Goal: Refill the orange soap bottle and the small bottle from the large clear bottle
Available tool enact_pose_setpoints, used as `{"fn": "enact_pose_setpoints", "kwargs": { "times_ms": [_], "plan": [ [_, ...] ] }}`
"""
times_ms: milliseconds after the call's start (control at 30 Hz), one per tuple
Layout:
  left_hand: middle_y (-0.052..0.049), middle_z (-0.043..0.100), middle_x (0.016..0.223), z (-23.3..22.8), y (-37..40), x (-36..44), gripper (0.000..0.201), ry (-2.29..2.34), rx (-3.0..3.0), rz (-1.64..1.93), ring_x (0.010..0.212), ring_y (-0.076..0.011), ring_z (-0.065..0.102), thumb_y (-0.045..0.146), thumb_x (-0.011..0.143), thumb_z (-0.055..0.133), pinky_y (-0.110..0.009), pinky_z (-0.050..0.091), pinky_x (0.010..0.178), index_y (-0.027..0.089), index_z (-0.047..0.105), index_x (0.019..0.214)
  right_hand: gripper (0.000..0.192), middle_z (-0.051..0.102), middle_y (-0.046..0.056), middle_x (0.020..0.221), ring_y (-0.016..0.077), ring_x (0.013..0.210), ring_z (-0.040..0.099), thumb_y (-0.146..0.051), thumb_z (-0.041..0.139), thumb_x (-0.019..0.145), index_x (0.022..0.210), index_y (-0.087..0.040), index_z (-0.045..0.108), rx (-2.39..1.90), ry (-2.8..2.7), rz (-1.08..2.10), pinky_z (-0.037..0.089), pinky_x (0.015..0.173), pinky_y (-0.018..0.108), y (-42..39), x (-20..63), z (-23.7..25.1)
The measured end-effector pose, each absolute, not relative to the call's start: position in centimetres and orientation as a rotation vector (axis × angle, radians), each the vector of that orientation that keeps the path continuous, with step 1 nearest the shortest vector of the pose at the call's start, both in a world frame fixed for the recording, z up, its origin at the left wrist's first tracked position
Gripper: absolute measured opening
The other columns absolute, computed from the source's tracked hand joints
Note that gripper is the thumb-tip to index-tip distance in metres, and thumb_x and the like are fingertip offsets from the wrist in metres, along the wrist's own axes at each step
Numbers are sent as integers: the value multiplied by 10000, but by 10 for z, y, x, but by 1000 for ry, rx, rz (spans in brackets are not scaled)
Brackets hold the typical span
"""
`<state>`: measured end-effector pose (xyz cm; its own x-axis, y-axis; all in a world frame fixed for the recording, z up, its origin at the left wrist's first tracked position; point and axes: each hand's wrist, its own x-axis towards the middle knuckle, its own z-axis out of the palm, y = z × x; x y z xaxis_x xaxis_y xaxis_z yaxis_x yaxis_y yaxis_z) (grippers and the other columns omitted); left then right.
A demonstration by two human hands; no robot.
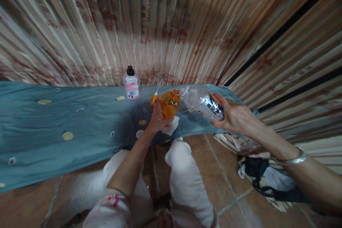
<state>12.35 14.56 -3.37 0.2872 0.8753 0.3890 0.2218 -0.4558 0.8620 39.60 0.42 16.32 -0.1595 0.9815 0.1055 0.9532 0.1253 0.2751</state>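
Observation:
My left hand [157, 118] grips a small bottle [171, 103] of orange liquid with its neck open at the top. My right hand [235, 117] holds a large clear plastic bottle [201, 101], tipped to the left so its mouth sits just beside the small bottle's neck. An orange spray nozzle [154, 97] with a thin tube lies on the cloth just behind my left hand. A white tissue [171, 128] lies under the small bottle.
A blue cloth [53, 131] covers a low surface along a striped curtain [171, 25]. A white bottle with a black cap [131, 83] stands at the back. My knees [184, 171] are over a brown tiled floor [229, 185]. A bag and fabric [262, 178] lie at the right.

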Motion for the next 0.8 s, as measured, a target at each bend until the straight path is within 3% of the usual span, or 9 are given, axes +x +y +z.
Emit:
{"fn": "enact_pose_setpoints", "kwargs": {
  "times_ms": [433, 800],
  "plan": [
    [-213, 540, 1731, -26, 144, 122, 1160, 1000, 1873, 1154, 1654, -398, 510, 256, 700, 888, -539, 371, 1411, 199, 350, 1726, 989, 804, 137, 1003, 325, 784, 746, -549, 662, 918, 1730, -71, 361, 1963, 2292, 490, 450, 650, 347, 4, 399, 161],
    [-238, 549, 1718, -27, 144, 122, 1123, 1009, 1872, 1149, 1652, -436, 501, 263, 707, 895, -602, 346, 1414, 183, 378, 1701, 957, 806, 136, 968, 324, 763, 744, -525, 685, 908, 1697, -56, 414, 1983, 2254, 465, 428, 633, 345, 4, 394, 166]
  ]
}}
